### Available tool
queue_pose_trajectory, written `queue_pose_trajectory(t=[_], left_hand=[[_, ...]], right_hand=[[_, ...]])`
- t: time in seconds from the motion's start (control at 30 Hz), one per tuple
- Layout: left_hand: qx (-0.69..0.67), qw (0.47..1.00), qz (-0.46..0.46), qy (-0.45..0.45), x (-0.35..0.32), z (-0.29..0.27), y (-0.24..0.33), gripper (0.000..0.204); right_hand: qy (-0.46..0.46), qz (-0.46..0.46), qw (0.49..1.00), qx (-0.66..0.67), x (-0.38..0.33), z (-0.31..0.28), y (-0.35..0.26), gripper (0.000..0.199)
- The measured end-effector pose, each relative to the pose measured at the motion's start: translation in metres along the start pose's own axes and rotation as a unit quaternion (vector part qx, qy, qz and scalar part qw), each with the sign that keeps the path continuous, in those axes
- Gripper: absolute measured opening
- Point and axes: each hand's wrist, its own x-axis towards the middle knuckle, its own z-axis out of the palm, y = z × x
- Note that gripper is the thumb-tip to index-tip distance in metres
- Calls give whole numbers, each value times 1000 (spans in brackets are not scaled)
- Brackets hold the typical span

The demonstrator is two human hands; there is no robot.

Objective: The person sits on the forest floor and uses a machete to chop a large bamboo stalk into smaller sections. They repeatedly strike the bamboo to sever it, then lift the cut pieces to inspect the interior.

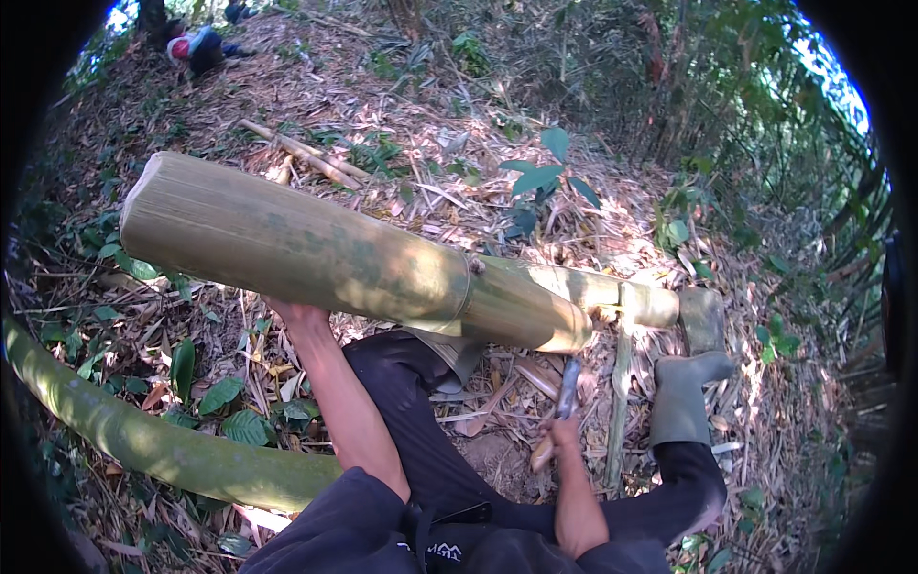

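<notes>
Head: left hand (302, 314) lies under bamboo (320, 249), right hand (563, 433) grips knife (568, 387).

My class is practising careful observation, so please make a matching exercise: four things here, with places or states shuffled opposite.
Things:
1. left hand
2. right hand
3. curved green stem
4. right boot

Places or states:
A. closed around a tan-handled tool
B. grey-green, toe pointing rightward
C. partly hidden by the thick bamboo piece
D. sweeping across the lower left

Pairs: 1-C, 2-A, 3-D, 4-B
</notes>
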Motion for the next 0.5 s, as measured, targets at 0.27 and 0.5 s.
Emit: queue_pose_trajectory(t=[0.27,0.5], left_hand=[[-146,983,-51,95,-11,8,41,44],[-117,986,-68,93,8,-4,77,55]], right_hand=[[-94,-36,974,-201,-93,-127,-146,22],[-8,-161,960,-227,-272,-137,-183,37]])
